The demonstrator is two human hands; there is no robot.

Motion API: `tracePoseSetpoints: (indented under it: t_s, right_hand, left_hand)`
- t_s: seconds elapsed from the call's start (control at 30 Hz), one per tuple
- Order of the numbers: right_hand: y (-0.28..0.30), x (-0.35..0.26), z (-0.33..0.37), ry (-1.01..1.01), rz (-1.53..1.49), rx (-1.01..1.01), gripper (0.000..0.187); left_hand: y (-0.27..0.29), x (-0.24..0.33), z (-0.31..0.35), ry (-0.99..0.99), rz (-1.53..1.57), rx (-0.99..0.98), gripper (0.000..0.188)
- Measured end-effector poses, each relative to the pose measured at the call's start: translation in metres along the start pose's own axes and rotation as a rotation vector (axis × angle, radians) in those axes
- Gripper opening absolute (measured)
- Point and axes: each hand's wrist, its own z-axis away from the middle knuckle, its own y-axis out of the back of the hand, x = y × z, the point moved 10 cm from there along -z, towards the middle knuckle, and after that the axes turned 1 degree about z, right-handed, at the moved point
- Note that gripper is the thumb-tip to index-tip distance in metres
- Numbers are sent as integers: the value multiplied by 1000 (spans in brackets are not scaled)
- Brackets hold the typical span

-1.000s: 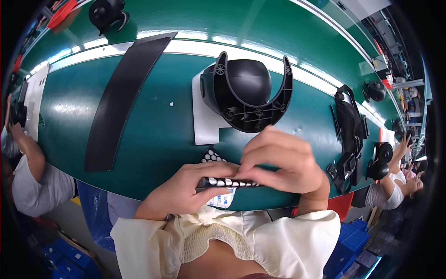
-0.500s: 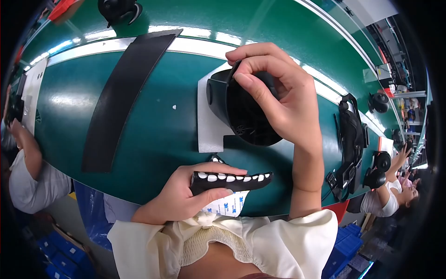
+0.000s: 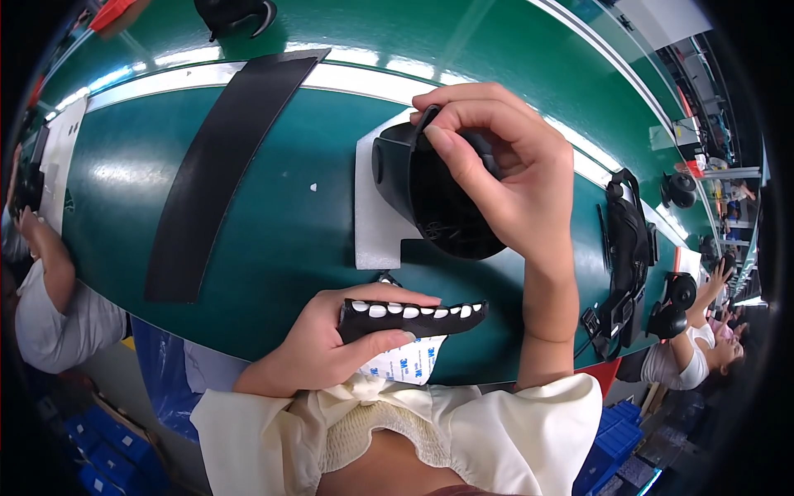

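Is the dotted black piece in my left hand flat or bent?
The black piece looks bent: white dots line its upper edge, plain black shows below.

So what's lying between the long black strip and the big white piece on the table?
In the head view, a tiny white scrap lies there, on the green tabletop, between the long black strip and the big white piece.

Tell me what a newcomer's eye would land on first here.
Probably the large black rounded part near the middle of the green table, with the right hand pinching its upper edge. Next, the bold white dots along a black piece held in the left hand, closer to the person's body. Then the long black strip on the table's left side, running toward the far edge.
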Motion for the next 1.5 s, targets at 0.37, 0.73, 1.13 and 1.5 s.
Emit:
tracePoseSetpoints:
  t_s: [0.37, 0.73, 1.13, 1.5]
  right_hand:
    - [2, 3, 0, -44, -89, 8, 5]
    - [-1, 0, 0, -22, -36, 7, 4]
    - [4, -24, 7, 187, 232, 139, 10]
    - [12, -3, 11, 68, -67, 59, 32]
  left_hand:
    - [-1, 1, 0, -10, -12, -15, 30]
    - [-1, 0, 0, -29, -1, -20, 30]
    - [-8, 7, 0, -149, -93, -121, 28]
    - [-4, 4, -1, -119, -51, -64, 28]
